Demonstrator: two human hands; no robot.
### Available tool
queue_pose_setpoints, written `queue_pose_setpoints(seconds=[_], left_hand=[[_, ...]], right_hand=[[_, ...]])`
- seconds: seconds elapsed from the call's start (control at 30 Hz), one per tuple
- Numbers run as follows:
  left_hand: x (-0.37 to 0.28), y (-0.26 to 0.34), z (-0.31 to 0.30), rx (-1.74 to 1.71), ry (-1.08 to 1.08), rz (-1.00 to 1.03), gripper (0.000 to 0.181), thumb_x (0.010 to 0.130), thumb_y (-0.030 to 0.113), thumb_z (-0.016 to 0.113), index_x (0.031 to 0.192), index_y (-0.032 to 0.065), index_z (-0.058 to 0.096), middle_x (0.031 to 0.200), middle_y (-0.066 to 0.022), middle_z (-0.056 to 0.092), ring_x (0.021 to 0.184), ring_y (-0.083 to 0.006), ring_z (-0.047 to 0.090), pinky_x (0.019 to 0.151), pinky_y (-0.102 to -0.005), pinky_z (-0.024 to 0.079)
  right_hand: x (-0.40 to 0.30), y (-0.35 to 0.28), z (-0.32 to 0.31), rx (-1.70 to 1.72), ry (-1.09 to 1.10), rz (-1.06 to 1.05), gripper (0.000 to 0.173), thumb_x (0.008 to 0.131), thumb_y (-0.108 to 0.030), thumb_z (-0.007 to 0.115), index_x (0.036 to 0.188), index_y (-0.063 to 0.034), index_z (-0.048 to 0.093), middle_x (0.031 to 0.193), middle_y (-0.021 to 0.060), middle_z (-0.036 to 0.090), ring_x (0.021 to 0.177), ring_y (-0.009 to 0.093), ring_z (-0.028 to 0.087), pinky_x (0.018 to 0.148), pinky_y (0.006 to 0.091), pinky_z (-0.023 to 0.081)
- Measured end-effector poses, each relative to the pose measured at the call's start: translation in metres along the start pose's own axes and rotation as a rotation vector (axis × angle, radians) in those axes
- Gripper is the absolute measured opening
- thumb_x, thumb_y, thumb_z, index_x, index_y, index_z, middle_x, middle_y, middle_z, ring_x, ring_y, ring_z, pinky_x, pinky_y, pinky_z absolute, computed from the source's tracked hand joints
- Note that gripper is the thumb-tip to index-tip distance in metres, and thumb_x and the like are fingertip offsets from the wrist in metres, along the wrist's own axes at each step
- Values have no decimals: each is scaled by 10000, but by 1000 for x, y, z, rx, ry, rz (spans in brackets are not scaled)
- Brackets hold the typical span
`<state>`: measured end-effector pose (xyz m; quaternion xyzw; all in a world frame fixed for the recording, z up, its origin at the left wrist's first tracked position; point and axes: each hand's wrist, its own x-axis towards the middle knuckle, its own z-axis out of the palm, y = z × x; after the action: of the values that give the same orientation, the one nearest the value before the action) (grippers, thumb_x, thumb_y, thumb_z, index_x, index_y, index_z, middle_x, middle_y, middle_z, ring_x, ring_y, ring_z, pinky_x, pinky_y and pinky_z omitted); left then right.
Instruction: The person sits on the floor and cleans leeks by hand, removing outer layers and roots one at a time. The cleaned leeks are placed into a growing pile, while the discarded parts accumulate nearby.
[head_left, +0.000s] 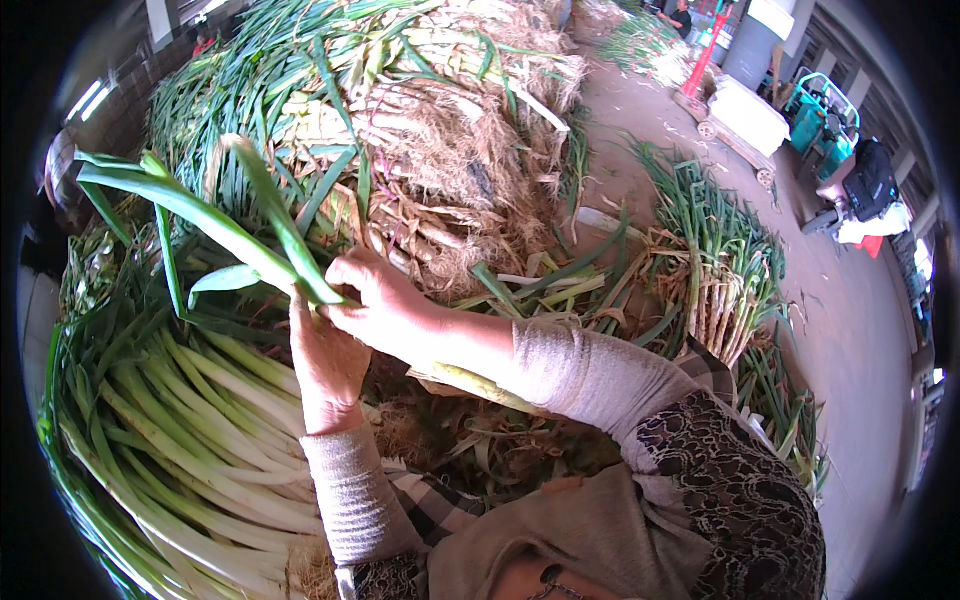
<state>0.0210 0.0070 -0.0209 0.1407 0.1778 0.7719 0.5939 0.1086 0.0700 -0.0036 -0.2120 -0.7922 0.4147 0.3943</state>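
Both hands are together on a large green onion (202, 214), which has thick green leaves fanning to the upper left. My left hand (330, 367) grips it from below, thumb against the leaf base. My right hand (386, 300) pinches a folded-down leaf (281, 217) just above it. A pale yellowish stalk (480, 386) shows beneath my right forearm; I cannot tell if it belongs to the same onion. To the left lies a heap of cleaned green onions (202, 442) with white stems. Ahead rises a big pile of untrimmed onions (450, 135) with brown, tangled roots.
Loose leaves and husks (517, 450) litter the ground before me. A bundle of onions (720, 262) stands to the right. Farther off are a low wooden cart (739, 142) with a white load, a red post (709, 56), a teal-framed cart (821, 124) and a black bag (870, 180).
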Motion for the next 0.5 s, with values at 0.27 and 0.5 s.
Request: queue_pose_setpoints(seconds=[0.27,0.5], left_hand=[[18,-46,-13,341,348,-4,202,845,136,536,982,43,420,802,-59,506,715,-174,524,657,-314,474],[17,-52,7,497,324,270,261,858,248,538,716,73,408,584,-24,406,506,-130,398,509,-289,401]], right_hand=[[-76,23,-89,269,-205,597,168,779,-98,598,809,-90,433,709,7,462,568,93,450,512,193,422],[-176,4,-197,377,-59,819,100,761,-177,469,699,-109,431,599,-31,398,500,79,371,436,202,316]])
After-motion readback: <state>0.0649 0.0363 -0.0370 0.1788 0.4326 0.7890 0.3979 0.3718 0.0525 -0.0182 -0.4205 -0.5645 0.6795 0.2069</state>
